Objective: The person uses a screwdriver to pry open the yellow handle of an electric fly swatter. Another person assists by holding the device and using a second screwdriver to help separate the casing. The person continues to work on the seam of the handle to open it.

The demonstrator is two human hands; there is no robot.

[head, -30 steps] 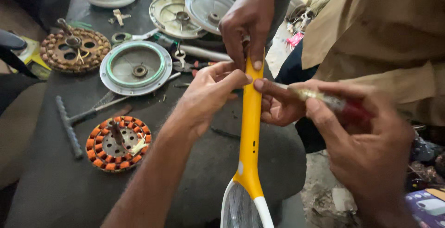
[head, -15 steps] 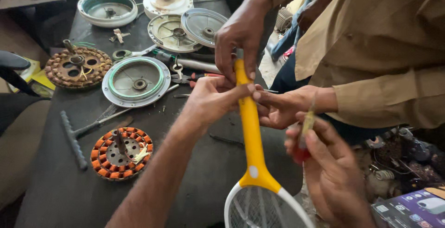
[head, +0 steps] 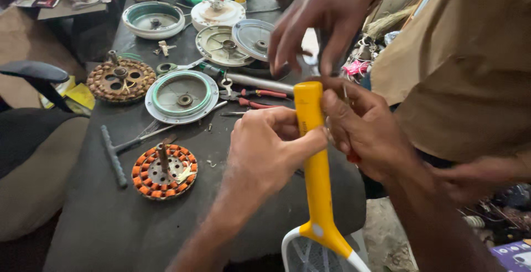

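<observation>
Left hand (head: 265,153): closed around the yellow racket handle (head: 315,161), thumb pressed along its side, just below the top end.
Right hand (head: 368,131): curled against the handle's far side, fingers pinching at its upper part; what they pinch cannot be told.
Handle: upright between both hands, its white-rimmed mesh head (head: 318,252) below them.
Co-worker's hand (head: 321,20): spread above the handle's top.
Left of the hands: copper-wound stator (head: 164,171), round metal motor cover (head: 181,95), red-handled pliers (head: 257,98) on the dark table (head: 138,228).

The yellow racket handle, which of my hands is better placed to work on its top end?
Probably the right hand: it sits beside the top of the yellow racket handle, fingers curled there, while the left hand grips the handle's middle, steadying it.
</observation>
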